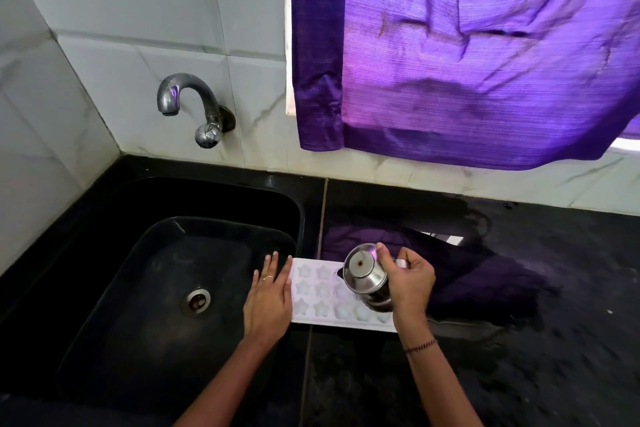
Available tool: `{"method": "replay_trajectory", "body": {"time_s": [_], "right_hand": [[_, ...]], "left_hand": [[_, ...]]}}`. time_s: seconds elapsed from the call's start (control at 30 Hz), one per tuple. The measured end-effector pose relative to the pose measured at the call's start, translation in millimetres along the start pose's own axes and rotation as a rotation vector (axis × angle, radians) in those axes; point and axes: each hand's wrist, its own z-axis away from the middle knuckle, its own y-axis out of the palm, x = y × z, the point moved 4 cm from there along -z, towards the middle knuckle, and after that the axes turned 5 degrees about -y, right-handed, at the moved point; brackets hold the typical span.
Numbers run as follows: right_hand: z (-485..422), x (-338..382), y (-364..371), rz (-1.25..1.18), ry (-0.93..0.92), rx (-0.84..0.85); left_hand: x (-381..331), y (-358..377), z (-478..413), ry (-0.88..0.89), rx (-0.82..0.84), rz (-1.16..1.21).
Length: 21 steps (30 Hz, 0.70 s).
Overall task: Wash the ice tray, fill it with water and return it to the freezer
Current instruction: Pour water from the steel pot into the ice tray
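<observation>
A white ice tray (318, 295) with star-shaped cells lies flat on the black counter, just right of the sink. My left hand (268, 298) rests at the tray's left end with straight fingers. My right hand (412, 282) grips a steel cup (365, 276), tipped on its side over the tray's right half with its base toward me. The cup and hand hide the tray's right cells. Some cells near the cup look filled with water.
A black sink (166, 288) with a metal drain (198, 302) lies at the left. A chrome tap (188, 104) sticks out of the tiled wall above it. A purple curtain (467, 45) hangs at the upper right. The black counter (536, 340) stretches right, wet in places.
</observation>
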Motion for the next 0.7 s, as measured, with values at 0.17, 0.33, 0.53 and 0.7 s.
{"method": "replay_trajectory", "body": {"time_s": [0.17, 0.33, 0.53, 0.7], "right_hand": [[0.5, 4.5, 2.6, 0.022, -0.010, 0.013], [0.8, 9.5, 4.3, 0.033, -0.044, 0.021], [-0.2, 9.4, 5.3, 0.039, -0.053, 0.020], [-1.0, 4.0, 3.2, -0.063, 0.025, -0.018]], "left_hand": [[-1.2, -1.1, 0.1, -0.005, 0.006, -0.001], [-1.5, -1.8, 0.7, -0.007, 0.010, -0.004], [-1.8, -2.1, 0.8, -0.004, 0.010, -0.003], [-2.0, -2.3, 0.7, -0.003, 0.005, 0.008]]}}
